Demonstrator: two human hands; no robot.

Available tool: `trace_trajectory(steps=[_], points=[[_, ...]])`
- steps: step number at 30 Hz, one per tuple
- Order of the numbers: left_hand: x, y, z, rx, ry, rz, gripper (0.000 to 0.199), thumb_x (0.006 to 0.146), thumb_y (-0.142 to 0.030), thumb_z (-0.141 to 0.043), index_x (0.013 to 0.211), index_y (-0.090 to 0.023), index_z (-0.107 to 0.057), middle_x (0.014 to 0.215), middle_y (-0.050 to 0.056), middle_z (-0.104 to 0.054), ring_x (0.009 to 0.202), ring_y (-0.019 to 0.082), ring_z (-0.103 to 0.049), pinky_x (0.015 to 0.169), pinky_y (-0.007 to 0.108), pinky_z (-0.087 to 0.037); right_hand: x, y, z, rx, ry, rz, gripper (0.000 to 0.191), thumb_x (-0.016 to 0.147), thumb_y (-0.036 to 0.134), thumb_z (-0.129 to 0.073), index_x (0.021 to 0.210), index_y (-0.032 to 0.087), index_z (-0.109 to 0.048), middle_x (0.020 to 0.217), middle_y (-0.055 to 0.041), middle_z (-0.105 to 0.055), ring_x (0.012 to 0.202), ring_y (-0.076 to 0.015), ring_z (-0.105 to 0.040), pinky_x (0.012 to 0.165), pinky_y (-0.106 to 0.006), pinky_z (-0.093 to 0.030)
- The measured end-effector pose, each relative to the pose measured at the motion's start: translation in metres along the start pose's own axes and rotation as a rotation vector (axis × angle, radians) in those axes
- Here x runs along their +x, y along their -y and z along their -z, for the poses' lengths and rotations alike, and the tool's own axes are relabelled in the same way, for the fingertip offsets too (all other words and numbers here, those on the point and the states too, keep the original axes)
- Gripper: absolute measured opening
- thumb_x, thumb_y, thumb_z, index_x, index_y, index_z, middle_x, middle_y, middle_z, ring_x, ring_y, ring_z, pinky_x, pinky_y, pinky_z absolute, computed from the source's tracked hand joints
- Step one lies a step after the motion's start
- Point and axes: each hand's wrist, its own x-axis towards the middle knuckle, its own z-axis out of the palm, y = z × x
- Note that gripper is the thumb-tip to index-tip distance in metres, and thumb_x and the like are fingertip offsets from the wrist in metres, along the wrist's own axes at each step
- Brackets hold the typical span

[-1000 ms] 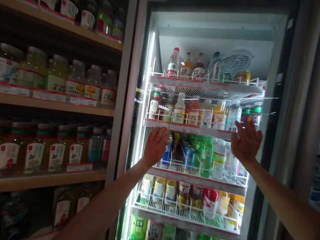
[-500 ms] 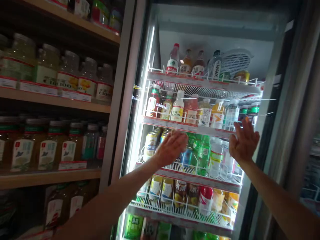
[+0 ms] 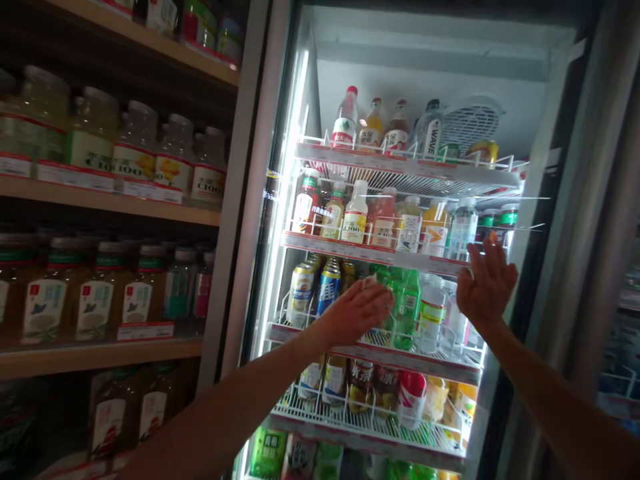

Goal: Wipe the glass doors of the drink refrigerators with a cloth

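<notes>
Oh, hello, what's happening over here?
A person has both bare hands raised in front of a lit drinks cooler. The left hand is flat and holds nothing; in the picture its fingertips come up beside the green bottles. The right hand, also open and holding nothing, is farther to the right, just below a clear bottle. Whether either hand touches anything is hard to tell. To the left, more bottles stand on wooden shelves.
</notes>
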Motion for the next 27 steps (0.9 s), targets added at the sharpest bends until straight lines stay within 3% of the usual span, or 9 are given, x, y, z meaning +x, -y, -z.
trace_trajectory(steps=[3, 7, 9, 15, 17, 20, 22, 24, 27], points=[[0.006, 0.012, 0.001, 0.003, 0.005, -0.064, 0.039, 0.088, -0.024, -0.042, 0.127, -0.02, -0.045, 0.137, 0.003, -0.045, 0.132, 0.02, -0.032, 0.112, 0.041, -0.023, -0.001, -0.001, 0.001, -0.002, 0.025, -0.001, 0.049, 0.086, 0.031, -0.036, 0.134, 0.019, -0.042, 0.143, -0.0121, -0.037, 0.132, -0.0285, -0.033, 0.104, -0.052, -0.023], [0.027, 0.062, 0.01, 0.075, -0.133, 0.418, 0.04, 0.089, -0.022, -0.039, 0.127, -0.017, -0.045, 0.14, 0.009, -0.041, 0.134, 0.025, -0.027, 0.111, 0.046, -0.023, -0.002, -0.002, 0.002, -0.03, 0.059, -0.014, 0.049, 0.087, 0.033, -0.034, 0.133, 0.019, -0.043, 0.143, -0.0124, -0.036, 0.133, -0.0273, -0.031, 0.105, -0.048, -0.022], [0.034, 0.064, 0.01, 0.074, -0.145, 0.536, 0.04, 0.089, -0.022, -0.038, 0.127, -0.016, -0.045, 0.141, 0.01, -0.038, 0.135, 0.027, -0.025, 0.11, 0.048, -0.023, -0.002, -0.001, 0.002, -0.037, 0.063, -0.015, 0.049, 0.087, 0.033, -0.033, 0.134, 0.02, -0.042, 0.143, -0.0117, -0.036, 0.134, -0.0261, -0.031, 0.105, -0.046, -0.022], [0.042, 0.031, -0.003, -0.005, -0.008, -0.092, 0.037, 0.09, -0.026, -0.039, 0.126, -0.021, -0.046, 0.137, 0.003, -0.045, 0.131, 0.02, -0.033, 0.113, 0.041, -0.021, -0.002, -0.001, 0.001, -0.02, 0.02, -0.025, 0.048, 0.087, 0.033, -0.035, 0.133, 0.021, -0.044, 0.142, -0.011, -0.039, 0.132, -0.0276, -0.034, 0.105, -0.049, -0.023], [0.049, 0.051, -0.001, 0.01, -0.029, 0.041, 0.039, 0.089, -0.024, -0.039, 0.128, -0.019, -0.044, 0.137, 0.004, -0.044, 0.131, 0.021, -0.032, 0.112, 0.043, -0.023, -0.002, 0.0, 0.0, -0.021, 0.017, -0.023, 0.048, 0.087, 0.033, -0.035, 0.132, 0.019, -0.045, 0.141, -0.0115, -0.04, 0.131, -0.0275, -0.034, 0.105, -0.048, -0.023], [0.06, 0.091, 0.007, 0.058, -0.174, 0.461, 0.042, 0.089, -0.022, -0.037, 0.13, -0.018, -0.042, 0.138, 0.009, -0.041, 0.133, 0.026, -0.03, 0.11, 0.048, -0.024, -0.002, 0.001, 0.001, -0.037, 0.02, -0.023, 0.047, 0.087, 0.033, -0.034, 0.131, 0.018, -0.046, 0.141, -0.0118, -0.04, 0.133, -0.0266, -0.033, 0.105, -0.047, -0.024], [0.065, 0.096, 0.008, 0.078, -0.239, 0.587, 0.043, 0.089, -0.023, -0.036, 0.131, -0.017, -0.042, 0.138, 0.01, -0.041, 0.132, 0.028, -0.03, 0.11, 0.05, -0.024, -0.001, 0.001, 0.002, -0.043, 0.025, -0.024, 0.047, 0.088, 0.033, -0.033, 0.131, 0.018, -0.046, 0.141, -0.0115, -0.04, 0.133, -0.0258, -0.032, 0.105, -0.046, -0.024], [0.065, 0.077, 0.003, 0.063, -0.196, 0.472, 0.042, 0.089, -0.022, -0.037, 0.13, -0.018, -0.043, 0.138, 0.008, -0.043, 0.132, 0.026, -0.03, 0.11, 0.049, -0.024, -0.002, 0.001, 0.002, -0.041, 0.035, -0.029, 0.048, 0.087, 0.033, -0.034, 0.132, 0.019, -0.045, 0.142, -0.0109, -0.04, 0.133, -0.0257, -0.032, 0.105, -0.047, -0.024], [0.065, 0.039, -0.007, -0.001, -0.017, 0.046, 0.039, 0.089, -0.024, -0.039, 0.128, -0.022, -0.044, 0.137, 0.003, -0.044, 0.132, 0.021, -0.032, 0.113, 0.044, -0.021, -0.002, 0.0, 0.001, -0.029, 0.03, -0.035, 0.048, 0.087, 0.032, -0.035, 0.133, 0.021, -0.043, 0.142, -0.0101, -0.039, 0.133, -0.0263, -0.032, 0.105, -0.047, -0.023]])
